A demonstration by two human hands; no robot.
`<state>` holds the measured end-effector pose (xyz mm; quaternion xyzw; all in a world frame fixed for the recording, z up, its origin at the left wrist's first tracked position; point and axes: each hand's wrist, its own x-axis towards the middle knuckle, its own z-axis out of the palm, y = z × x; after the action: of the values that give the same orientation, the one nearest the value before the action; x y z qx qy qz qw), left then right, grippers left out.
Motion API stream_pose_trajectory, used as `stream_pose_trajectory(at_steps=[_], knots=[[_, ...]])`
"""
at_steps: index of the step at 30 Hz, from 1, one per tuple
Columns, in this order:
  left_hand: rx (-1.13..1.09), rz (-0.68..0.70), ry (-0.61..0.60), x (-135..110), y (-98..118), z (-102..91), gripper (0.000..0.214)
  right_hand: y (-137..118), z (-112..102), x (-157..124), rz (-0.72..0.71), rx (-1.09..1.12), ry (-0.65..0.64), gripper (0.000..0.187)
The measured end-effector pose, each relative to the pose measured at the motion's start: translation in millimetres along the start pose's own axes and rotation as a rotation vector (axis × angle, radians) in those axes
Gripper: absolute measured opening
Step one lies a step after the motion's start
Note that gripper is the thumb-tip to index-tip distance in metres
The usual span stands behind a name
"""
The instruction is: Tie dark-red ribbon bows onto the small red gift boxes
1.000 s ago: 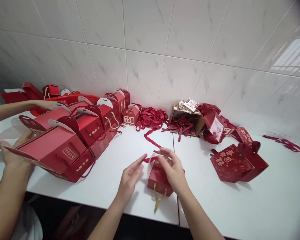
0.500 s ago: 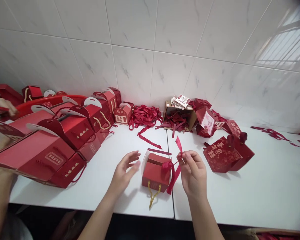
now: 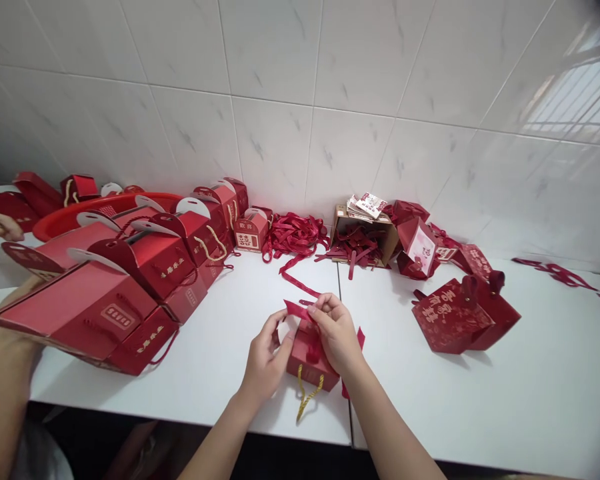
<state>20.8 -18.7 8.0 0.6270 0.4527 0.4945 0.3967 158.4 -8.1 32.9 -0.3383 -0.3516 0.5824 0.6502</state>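
Observation:
A small red gift box [image 3: 314,373] with a gold cord handle [image 3: 305,400] stands between my hands at the table's front. Reaching over it from the right, my right hand [image 3: 337,330] pinches a red ribbon [image 3: 296,309] near its end, whose tip points left. More ribbon lies on the box top and down its right side. My left hand [image 3: 267,357] is at the box's left end, thumb and fingers apart around the pale end flap; whether it grips the flap is unclear. A narrow dark red strip [image 3: 306,303] lies behind the box, partly hidden.
Finished-looking red boxes [image 3: 145,267] are stacked at left, before a red basket [image 3: 45,227]. A ribbon heap [image 3: 295,233] and a carton of strips [image 3: 391,243] stand by the wall. Red bags [image 3: 450,327] sit at right. Another person's hand [image 3: 0,225] shows far left.
My right hand has carried the ribbon end left, from beside the box to above it. My left hand has moved right, up to the box's left end.

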Motion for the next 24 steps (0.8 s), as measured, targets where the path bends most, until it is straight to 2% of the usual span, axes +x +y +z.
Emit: stream_pose_trajectory(at_steps=[3, 6, 17, 24], knots=[[-0.221, -0.186, 0.043, -1.8, -0.5, -3.0, 0.034, 1.7, -3.1, -1.5, 0.009, -0.033, -0.016, 0.027], [-0.327, -0.248, 0.023, -2.5, 1.6, -4.0, 0.043, 2.9, -5.7, -0.9, 0.028, -0.057, -0.024, 0.028], [-0.404, -0.235, 0.003, -4.0, 3.7, -1.5, 0.044, 7.3, -4.1, 1.9, 0.052, -0.057, 0.036, 0.029], [-0.279, -0.173, 0.041, -8.1, 0.3, 1.2, 0.048, 4.8, -0.1, -1.2, 0.046, -0.194, -0.010, 0.030]])
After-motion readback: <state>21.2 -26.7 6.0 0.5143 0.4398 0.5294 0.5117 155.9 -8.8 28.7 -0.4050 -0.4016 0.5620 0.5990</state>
